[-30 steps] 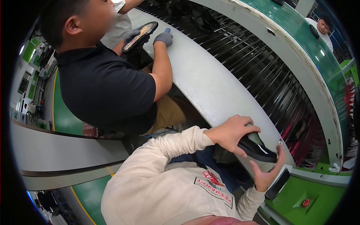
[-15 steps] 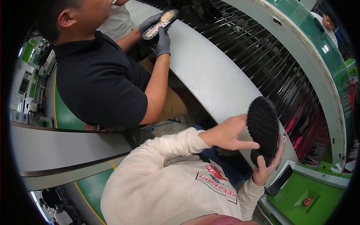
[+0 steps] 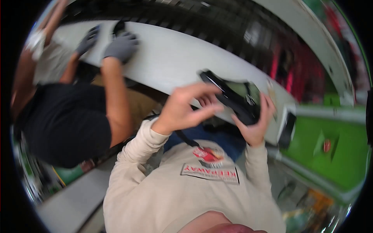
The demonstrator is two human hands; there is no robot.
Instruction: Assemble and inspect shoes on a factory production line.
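One black shoe (image 3: 232, 97) between right-hand fingers (image 3: 265, 107)

The shoe (image 3: 234, 98) is black and grey-green, the ledge (image 3: 167, 54) white, the sweatshirt (image 3: 194, 194) cream, the button (image 3: 326, 146) red.

Worktop (image 3: 155, 54): bright, pale, fairly evenly lit
Conveyor (image 3: 217, 33): dim, streaked by blur, top of the frame
Red patches (image 3: 274, 62): glowing, smeared, upper right
Black shoe (image 3: 232, 97): white glints on its glossy side, outline softened
Left hand (image 3: 186, 106): fingers blurred
Right hand (image 3: 257, 124): soft-edged
Green panel (image 3: 342, 151): bright, mildly blurred
Frame rim: black corners, straight edges bowed
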